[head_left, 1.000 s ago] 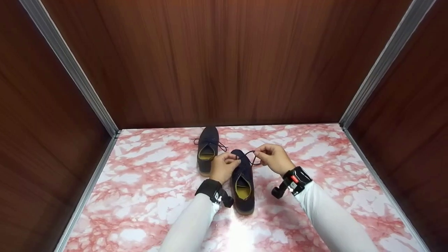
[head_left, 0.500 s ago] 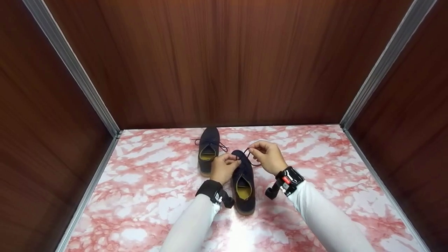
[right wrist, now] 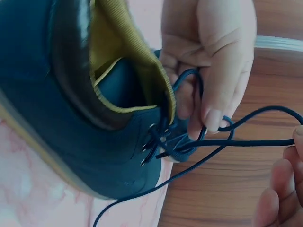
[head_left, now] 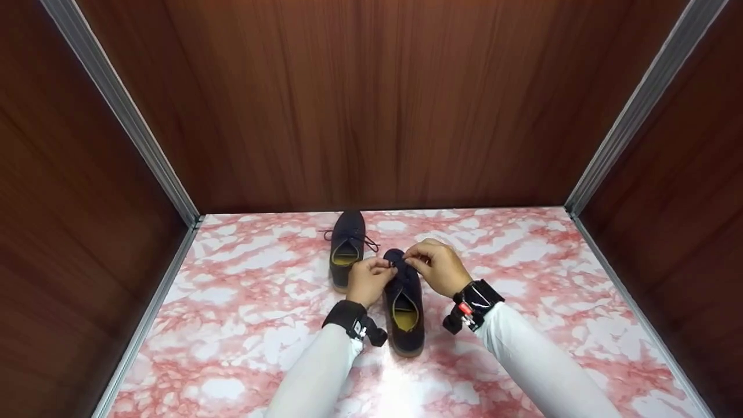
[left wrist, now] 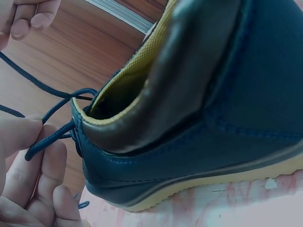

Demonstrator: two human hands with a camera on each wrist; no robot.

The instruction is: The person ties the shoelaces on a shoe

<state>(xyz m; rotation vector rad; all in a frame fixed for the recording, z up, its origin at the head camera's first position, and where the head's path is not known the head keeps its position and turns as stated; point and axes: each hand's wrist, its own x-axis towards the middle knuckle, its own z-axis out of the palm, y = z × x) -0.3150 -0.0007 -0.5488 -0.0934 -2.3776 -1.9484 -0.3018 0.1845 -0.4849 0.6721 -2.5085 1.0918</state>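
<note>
Pinching a thin navy cord lace (right wrist: 255, 143) with bare left hand (head_left: 367, 281) and bare right hand (head_left: 442, 271).

Just below both grips, running back between the wrists: an upright, low-cut navy shoe (head_left: 406, 299) with yellow lining, shiny dark-brown collar and pale sole.

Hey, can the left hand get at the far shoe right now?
Probably yes: the far shoe is just beside the left hand, nothing visible between, though that hand pinches the lace.
</note>
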